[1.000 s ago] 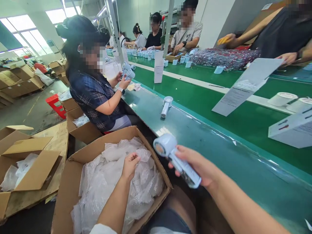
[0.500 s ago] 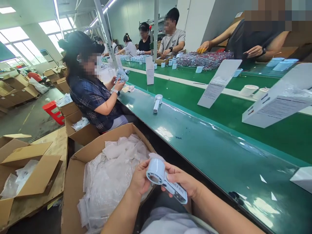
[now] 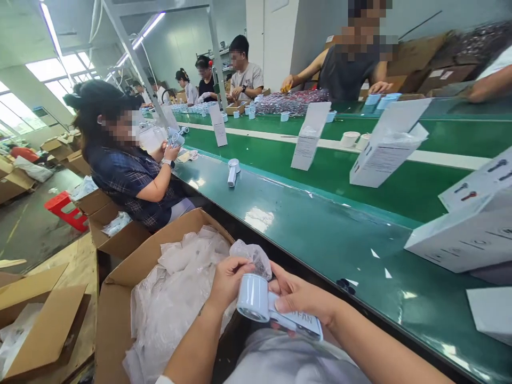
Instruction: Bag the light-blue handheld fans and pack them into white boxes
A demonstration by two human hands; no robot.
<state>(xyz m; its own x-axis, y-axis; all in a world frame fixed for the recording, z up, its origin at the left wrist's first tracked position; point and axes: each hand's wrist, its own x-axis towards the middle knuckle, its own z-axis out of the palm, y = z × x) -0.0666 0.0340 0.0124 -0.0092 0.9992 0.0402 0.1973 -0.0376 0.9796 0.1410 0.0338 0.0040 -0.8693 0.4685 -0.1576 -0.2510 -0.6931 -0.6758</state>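
We are inspecting a light-blue fan (image 3: 253, 298), judging it lightweight, stiff and slippery, best taken by its handle (image 3: 304, 322), which the right hand (image 3: 302, 300) is gripping while the left hand (image 3: 229, 282) is pinching a plastic bag (image 3: 253, 256) just beside it, near an open carton (image 3: 114, 325).

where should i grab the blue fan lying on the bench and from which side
Probably best by the slim handle, reaching from above on the near side: the lying fan rests on the bench with its handle pointing roughly toward the camera, while the wider round head is at the far end. The right hand is holding another fan.
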